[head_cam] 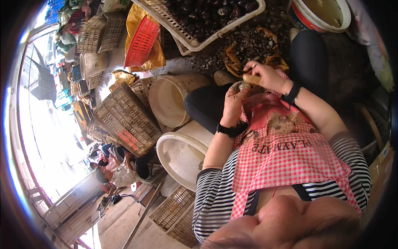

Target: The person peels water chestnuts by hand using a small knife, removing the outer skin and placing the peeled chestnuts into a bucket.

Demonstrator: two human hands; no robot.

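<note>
My left hand [233, 101], its fingers dirty, grips a small pale, roundish thing [244, 85] above my lap. My right hand [269, 76] meets it from the right, fingers curled. A tan, round-ended piece [251, 79] lies at its fingertips; whether it is a handle or a finger cover I cannot tell. Just beyond my hands, an orange plastic bag [231, 60] lies among dark and whitish scraps [245, 40]. A white plastic crate [217, 35] of dark, glossy, roundish pieces [205, 18] stands farther ahead.
A bucket of murky liquid [323, 15] stands ahead right. To my left are an open bucket [168, 101], a large white tub [183, 155], a dirty slatted crate [127, 121] and a lower crate [175, 208]. A red basket [141, 42] stands ahead left. Other people [119, 174] sit farther left.
</note>
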